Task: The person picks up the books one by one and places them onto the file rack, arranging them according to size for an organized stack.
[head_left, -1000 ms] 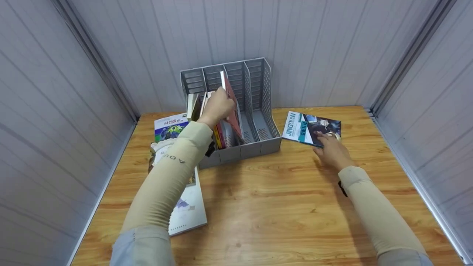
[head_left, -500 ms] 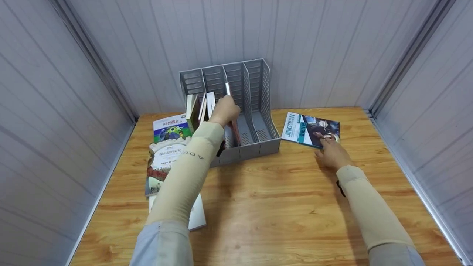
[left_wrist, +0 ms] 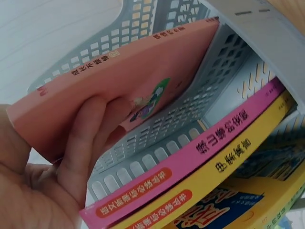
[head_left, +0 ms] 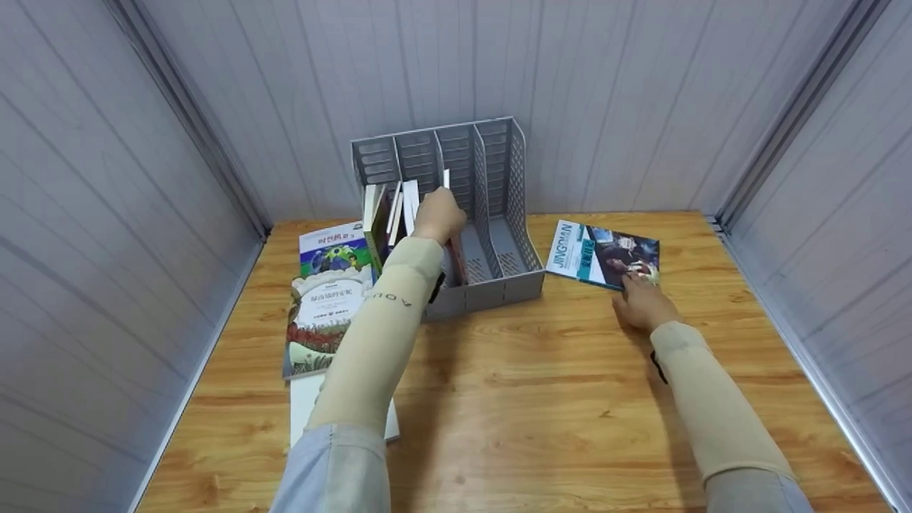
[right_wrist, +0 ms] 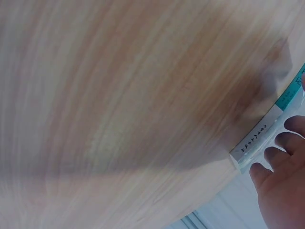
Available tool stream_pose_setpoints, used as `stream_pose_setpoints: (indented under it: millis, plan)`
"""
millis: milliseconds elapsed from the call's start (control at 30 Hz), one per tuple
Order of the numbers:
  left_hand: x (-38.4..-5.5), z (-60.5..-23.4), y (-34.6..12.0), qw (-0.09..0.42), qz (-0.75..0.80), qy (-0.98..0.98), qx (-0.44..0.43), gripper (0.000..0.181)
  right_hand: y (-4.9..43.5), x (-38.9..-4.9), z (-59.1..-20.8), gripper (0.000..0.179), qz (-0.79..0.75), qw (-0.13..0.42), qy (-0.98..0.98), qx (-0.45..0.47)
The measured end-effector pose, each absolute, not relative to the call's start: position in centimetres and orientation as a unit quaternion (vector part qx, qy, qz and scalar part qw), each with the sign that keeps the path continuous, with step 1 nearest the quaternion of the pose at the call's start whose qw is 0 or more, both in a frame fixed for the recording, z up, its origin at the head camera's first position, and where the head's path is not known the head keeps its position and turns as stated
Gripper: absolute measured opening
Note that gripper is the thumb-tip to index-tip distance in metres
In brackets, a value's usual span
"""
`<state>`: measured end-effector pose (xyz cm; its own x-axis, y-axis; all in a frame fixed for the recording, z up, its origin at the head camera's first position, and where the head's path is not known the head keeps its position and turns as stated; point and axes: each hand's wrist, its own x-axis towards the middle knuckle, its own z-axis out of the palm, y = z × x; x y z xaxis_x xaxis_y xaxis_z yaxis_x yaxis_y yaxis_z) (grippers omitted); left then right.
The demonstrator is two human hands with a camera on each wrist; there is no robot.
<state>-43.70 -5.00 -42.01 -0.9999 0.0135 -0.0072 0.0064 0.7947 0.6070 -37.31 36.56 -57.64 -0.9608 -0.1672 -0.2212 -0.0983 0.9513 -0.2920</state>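
Note:
My left hand [head_left: 440, 214] grips a thin salmon-pink book [left_wrist: 159, 71] by its near end, thumb on one side and fingers on the cover. The book stands on edge within the grey file organizer [head_left: 506, 288], close along a perforated divider. Beside it in the left wrist view lean a magenta-spined book [left_wrist: 190, 155] and a yellow-spined book [left_wrist: 224, 164]. Off to the right, my right hand [head_left: 647, 306] rests its fingertips on the near edge of a flat book [head_left: 605, 256] with a white, teal and dark cover. Its teal and white spine shows in the right wrist view.
Several books, among them a green-edged one [head_left: 372, 221], stand in the organizer's left part. Left of it lie a blue-green book [head_left: 331, 249], a book with a white cloud cover [head_left: 328, 306] and a white book [head_left: 305, 399]. Ribbed walls enclose the wooden table [head_left: 527, 399].
The left hand has moved right and brought the pink book lower into the organizer. The right hand has slid slightly toward the near edge of the book under it.

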Motion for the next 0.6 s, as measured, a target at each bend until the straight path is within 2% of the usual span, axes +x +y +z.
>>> stream_pose_setpoints:
  millis: [100,267,400,500,600]
  plan:
    - [-44.7,-42.5,-5.2,-0.014,0.322,0.947,-0.003,0.021,36.6,-37.4,-57.8,0.071,-0.146,0.136,0.978,-0.065]
    - [-43.1,-40.9,-4.7,-0.025,0.33,0.944,-0.016,0.021,36.8,-37.4,-57.5,0.068,-0.14,0.136,0.979,-0.066]
    - [-44.2,-42.1,-4.9,-0.032,0.34,0.94,-0.008,0.028,36.8,-37.1,-56.8,0.061,-0.122,0.124,0.982,-0.076]
    - [-43.0,-41.5,-4.9,-0.036,0.343,0.938,-0.002,0.036,36.8,-36.9,-56.2,0.053,-0.115,0.119,0.983,-0.077]
    - [-40.3,-39.3,-4.6,-0.038,0.337,0.941,-0.002,0.04,36.8,-36.6,-55.6,0.044,-0.115,0.117,0.983,-0.084]
